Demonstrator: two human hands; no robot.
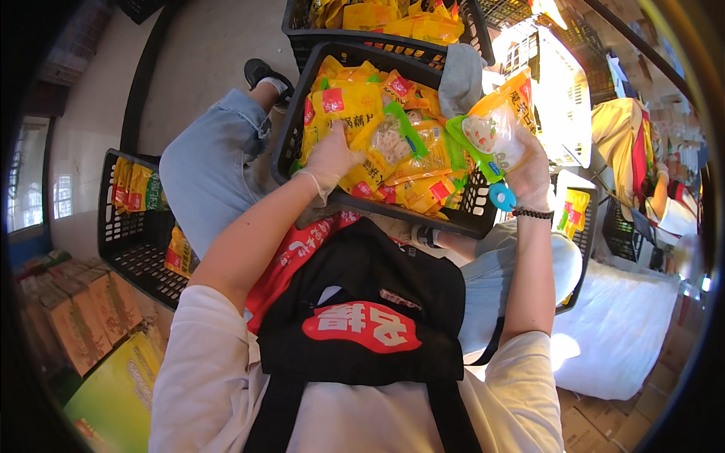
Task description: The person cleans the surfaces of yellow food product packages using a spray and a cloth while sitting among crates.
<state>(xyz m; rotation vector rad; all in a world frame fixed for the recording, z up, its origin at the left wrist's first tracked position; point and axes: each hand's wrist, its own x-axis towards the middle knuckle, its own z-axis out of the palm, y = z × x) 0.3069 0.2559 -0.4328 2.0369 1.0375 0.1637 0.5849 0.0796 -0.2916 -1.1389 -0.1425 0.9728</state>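
A black plastic crate (pixel 396 212) full of yellow and orange food packets stands before me, tilted in the view. My left hand (pixel 333 158), in a thin clear glove, touches a yellow packet (pixel 354 107) in the crate; whether its fingers grip it cannot be told. My right hand (pixel 528 170), gloved too, holds up an orange, white and green food packet (pixel 494 133) beyond the crate's right side. A blue ring-shaped object (pixel 502 197) hangs at that wrist. A packet with a clear window showing lotus root slices (pixel 392 141) lies between the hands. A grey cloth (pixel 461 79) hangs over the crate's corner.
Another filled black crate (pixel 362 37) stands behind. At the left is a black crate (pixel 141 243) with a few packets; at the right, another crate (pixel 589 226) holds yellow packets. Cardboard boxes (pixel 90 311) lie at lower left. A person in yellow trousers (pixel 617 141) sits at far right.
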